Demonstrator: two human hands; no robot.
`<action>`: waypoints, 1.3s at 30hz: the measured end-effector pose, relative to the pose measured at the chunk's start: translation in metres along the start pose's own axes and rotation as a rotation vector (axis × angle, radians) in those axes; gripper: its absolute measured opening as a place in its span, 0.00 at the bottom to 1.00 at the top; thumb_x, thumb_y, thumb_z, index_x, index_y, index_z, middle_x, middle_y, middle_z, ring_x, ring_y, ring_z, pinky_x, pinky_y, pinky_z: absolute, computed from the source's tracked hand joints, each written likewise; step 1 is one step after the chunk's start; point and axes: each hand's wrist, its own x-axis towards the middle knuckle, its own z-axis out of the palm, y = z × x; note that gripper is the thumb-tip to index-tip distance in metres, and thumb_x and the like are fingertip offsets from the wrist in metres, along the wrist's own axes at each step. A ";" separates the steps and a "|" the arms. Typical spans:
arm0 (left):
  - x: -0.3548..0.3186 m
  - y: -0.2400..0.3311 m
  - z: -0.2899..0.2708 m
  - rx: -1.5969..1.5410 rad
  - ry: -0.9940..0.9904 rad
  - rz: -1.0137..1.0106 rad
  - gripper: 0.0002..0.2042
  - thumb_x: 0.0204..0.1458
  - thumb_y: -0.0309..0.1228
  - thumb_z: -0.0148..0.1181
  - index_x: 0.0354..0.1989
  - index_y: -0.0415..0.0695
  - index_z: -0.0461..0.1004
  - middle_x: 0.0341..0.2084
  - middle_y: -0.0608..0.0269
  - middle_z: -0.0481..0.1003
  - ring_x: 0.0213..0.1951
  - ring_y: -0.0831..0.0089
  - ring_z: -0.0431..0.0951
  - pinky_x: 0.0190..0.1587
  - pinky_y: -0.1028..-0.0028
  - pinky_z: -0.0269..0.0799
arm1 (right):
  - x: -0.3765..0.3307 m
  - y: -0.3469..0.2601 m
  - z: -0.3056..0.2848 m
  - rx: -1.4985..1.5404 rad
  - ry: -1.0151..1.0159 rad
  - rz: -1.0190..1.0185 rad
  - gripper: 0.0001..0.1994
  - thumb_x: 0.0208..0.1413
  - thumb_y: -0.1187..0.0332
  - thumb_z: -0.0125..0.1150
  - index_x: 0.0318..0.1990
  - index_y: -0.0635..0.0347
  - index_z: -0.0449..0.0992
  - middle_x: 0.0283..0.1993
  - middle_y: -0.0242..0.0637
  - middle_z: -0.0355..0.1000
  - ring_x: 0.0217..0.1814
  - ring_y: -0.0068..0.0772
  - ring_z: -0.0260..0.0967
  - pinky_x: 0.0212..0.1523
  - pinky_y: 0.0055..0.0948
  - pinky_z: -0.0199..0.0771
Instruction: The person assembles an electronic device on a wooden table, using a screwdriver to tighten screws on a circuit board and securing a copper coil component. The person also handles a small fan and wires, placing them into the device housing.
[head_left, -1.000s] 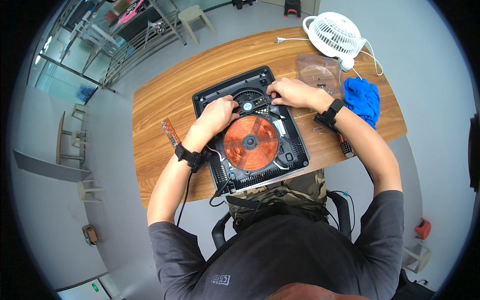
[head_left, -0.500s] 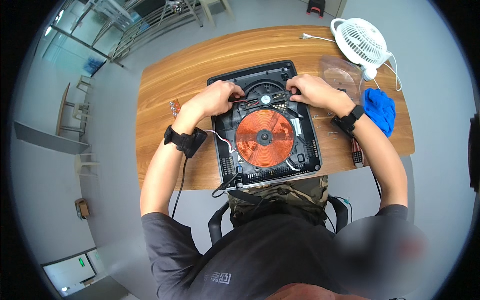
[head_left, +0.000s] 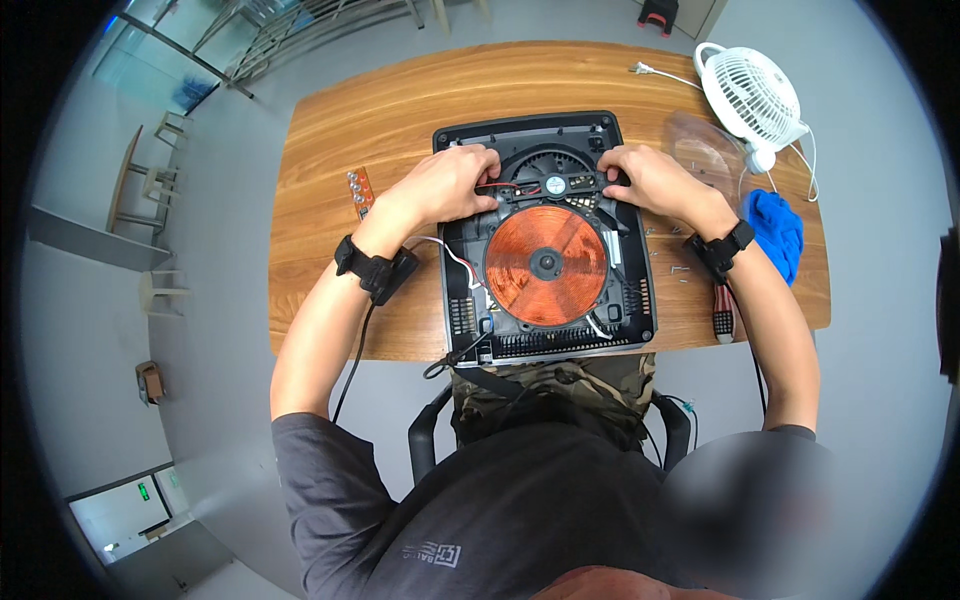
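An opened induction cooker (head_left: 468, 240) lies on the table in front of me, its black shell holding a round copper coil (head_left: 530, 240). Beyond the coil sits a black cooling fan (head_left: 540, 160) with a pale round hub label, red wires running to its left side. My left hand (head_left: 450, 185) is curled at the left end of the fan's bracket, thumb and fingers bent round it. At the right end, my right hand (head_left: 655, 183) pinches the bracket in the same manner. The fingertips' exact contact is partly hidden.
Left of the cooker lies a small orange board (head_left: 360, 188) with silvery parts. To the right are loose screws (head_left: 680, 268), a red-and-black handled tool (head_left: 723, 315), a clear plastic dish (head_left: 690, 140), a blue cloth (head_left: 778, 235) and a white fan (head_left: 750, 95).
The whole view has shifted, so the table and cooker appear slightly further right. Both hands stay at the fan's two ends, with small shifts of the fingers.
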 end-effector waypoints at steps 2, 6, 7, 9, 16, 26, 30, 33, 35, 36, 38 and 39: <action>0.001 0.001 0.004 0.021 0.042 0.038 0.15 0.48 0.31 0.73 0.41 0.40 0.76 0.41 0.54 0.78 0.49 0.51 0.79 0.50 0.57 0.76 | 0.000 -0.001 0.001 -0.007 -0.006 -0.005 0.14 0.54 0.68 0.71 0.45 0.65 0.78 0.39 0.45 0.79 0.45 0.53 0.77 0.47 0.43 0.76; -0.002 0.003 0.012 0.073 0.101 0.064 0.16 0.47 0.32 0.74 0.42 0.41 0.77 0.37 0.56 0.77 0.45 0.55 0.79 0.46 0.60 0.76 | 0.002 -0.004 0.000 -0.007 -0.015 0.003 0.14 0.54 0.67 0.71 0.44 0.65 0.78 0.38 0.45 0.79 0.45 0.53 0.77 0.46 0.43 0.76; -0.002 0.004 0.014 0.067 0.110 0.059 0.16 0.47 0.33 0.74 0.42 0.41 0.78 0.37 0.56 0.77 0.45 0.54 0.80 0.46 0.60 0.76 | 0.002 -0.003 0.000 -0.011 -0.009 -0.002 0.14 0.54 0.67 0.71 0.44 0.65 0.78 0.38 0.45 0.79 0.45 0.52 0.77 0.46 0.43 0.75; -0.001 0.004 0.016 0.055 0.129 0.049 0.16 0.47 0.33 0.73 0.42 0.41 0.78 0.37 0.55 0.77 0.43 0.54 0.80 0.46 0.59 0.77 | 0.001 -0.001 0.001 -0.005 -0.007 -0.007 0.14 0.55 0.67 0.71 0.44 0.65 0.78 0.38 0.45 0.79 0.44 0.53 0.77 0.46 0.43 0.75; 0.007 0.000 0.024 0.015 0.188 0.003 0.14 0.45 0.33 0.74 0.36 0.38 0.79 0.32 0.54 0.78 0.38 0.54 0.80 0.43 0.60 0.76 | 0.002 -0.002 -0.001 0.016 -0.018 -0.010 0.14 0.55 0.68 0.71 0.44 0.66 0.78 0.38 0.46 0.79 0.44 0.53 0.77 0.46 0.43 0.75; 0.012 0.004 0.021 0.000 0.153 -0.058 0.14 0.43 0.32 0.77 0.33 0.37 0.81 0.30 0.52 0.81 0.37 0.52 0.82 0.41 0.60 0.77 | 0.005 -0.004 -0.001 0.047 -0.041 0.060 0.11 0.54 0.70 0.72 0.40 0.67 0.78 0.34 0.46 0.79 0.41 0.53 0.77 0.43 0.43 0.75; 0.015 0.003 0.023 0.054 0.132 -0.050 0.14 0.43 0.32 0.78 0.34 0.38 0.81 0.30 0.50 0.82 0.38 0.51 0.83 0.41 0.59 0.77 | 0.007 -0.004 -0.001 0.025 -0.059 0.073 0.11 0.54 0.71 0.72 0.39 0.67 0.78 0.33 0.47 0.79 0.40 0.52 0.77 0.41 0.43 0.75; 0.017 -0.001 0.025 0.041 0.124 -0.053 0.15 0.42 0.32 0.78 0.33 0.37 0.81 0.30 0.50 0.82 0.38 0.51 0.82 0.41 0.59 0.77 | 0.010 -0.005 0.000 0.026 -0.056 0.067 0.10 0.53 0.71 0.72 0.38 0.67 0.77 0.32 0.47 0.79 0.39 0.52 0.77 0.41 0.43 0.75; 0.018 -0.003 0.025 0.014 0.115 -0.047 0.15 0.41 0.31 0.79 0.33 0.37 0.81 0.30 0.50 0.82 0.37 0.51 0.82 0.41 0.59 0.77 | 0.010 -0.003 0.000 0.043 -0.054 0.062 0.10 0.53 0.72 0.73 0.37 0.66 0.77 0.31 0.46 0.78 0.38 0.52 0.77 0.41 0.43 0.74; 0.018 -0.004 0.024 -0.002 0.107 -0.042 0.15 0.41 0.31 0.79 0.33 0.37 0.81 0.30 0.50 0.82 0.37 0.51 0.82 0.41 0.60 0.77 | 0.010 -0.001 0.001 0.059 -0.058 0.058 0.10 0.53 0.72 0.73 0.37 0.66 0.77 0.31 0.46 0.78 0.38 0.52 0.77 0.41 0.42 0.74; 0.020 -0.007 0.024 -0.010 0.097 -0.011 0.15 0.40 0.30 0.79 0.33 0.37 0.81 0.30 0.50 0.82 0.37 0.51 0.82 0.41 0.60 0.77 | 0.010 0.001 0.001 0.073 -0.059 0.049 0.10 0.53 0.72 0.72 0.37 0.66 0.77 0.31 0.46 0.78 0.38 0.52 0.77 0.41 0.42 0.74; 0.021 -0.008 0.025 -0.002 0.095 0.014 0.15 0.40 0.30 0.79 0.33 0.36 0.81 0.30 0.49 0.81 0.37 0.51 0.83 0.41 0.60 0.77 | 0.009 0.002 0.001 0.069 -0.058 0.042 0.10 0.53 0.72 0.72 0.37 0.66 0.77 0.31 0.46 0.79 0.38 0.52 0.77 0.41 0.42 0.74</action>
